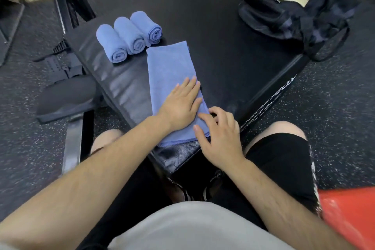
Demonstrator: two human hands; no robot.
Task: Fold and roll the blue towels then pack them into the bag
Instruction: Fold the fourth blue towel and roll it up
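Towel work sits right in front of me: the folded towel [170, 63] lies as a long blue strip on the black padded box [223, 46], running from the near edge away toward the far left. My left hand [180, 103] lies flat on its near half, fingers straight and together, pressing the cloth down and gripping nothing. My right hand [219, 136] is at the strip's near right edge, thumb and forefinger resting on the cloth and the other fingers bent at the edge; I cannot tell whether they pinch the fabric or only touch it. Just beyond the strip's far end, three rolled towels [129, 36] lie side by side, touching one another, spiral ends facing me. Well apart from them, on the far right corner of the box, the dark bag [294, 12] slumps with its straps loose. A black bench pad [67, 99] stands to the left on the speckled floor [334, 107], and a red object [349, 215] shows at the near right.
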